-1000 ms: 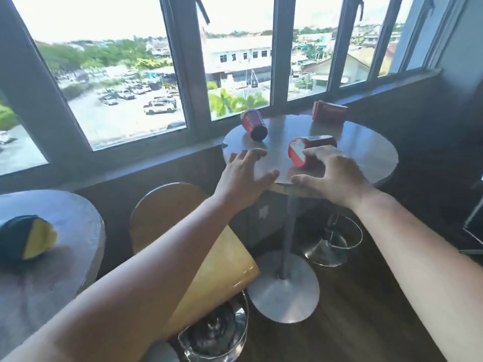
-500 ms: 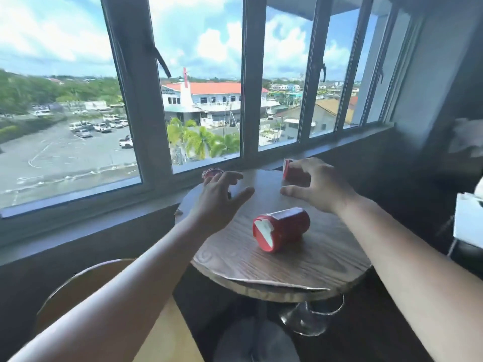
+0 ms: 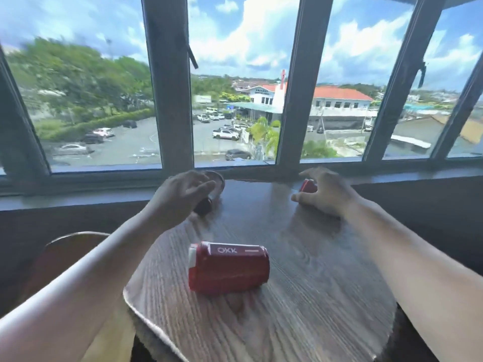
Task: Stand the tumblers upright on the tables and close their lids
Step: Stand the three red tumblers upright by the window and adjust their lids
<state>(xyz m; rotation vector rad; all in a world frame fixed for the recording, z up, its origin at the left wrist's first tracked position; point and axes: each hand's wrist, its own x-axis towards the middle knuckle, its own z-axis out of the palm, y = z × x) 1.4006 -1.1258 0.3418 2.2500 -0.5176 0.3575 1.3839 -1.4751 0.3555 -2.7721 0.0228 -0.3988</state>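
Note:
A red tumbler marked OKK lies on its side in the middle of the round wooden table, its white lid end pointing left. At the far left edge lies a second, darker tumbler, partly hidden behind my left hand, whose fingers are apart and curl just in front of it. By the far right edge my right hand covers a third red tumbler; thumb and fingers spread around it, and whether they grip it I cannot tell.
A window sill and dark window posts run right behind the table. A curved chair back stands at the lower left beside the table's near edge.
The view has moved closer over the table. Both hands have reached farther, the left to the far left tumbler, the right onto the far right one. The centre tumbler has not moved.

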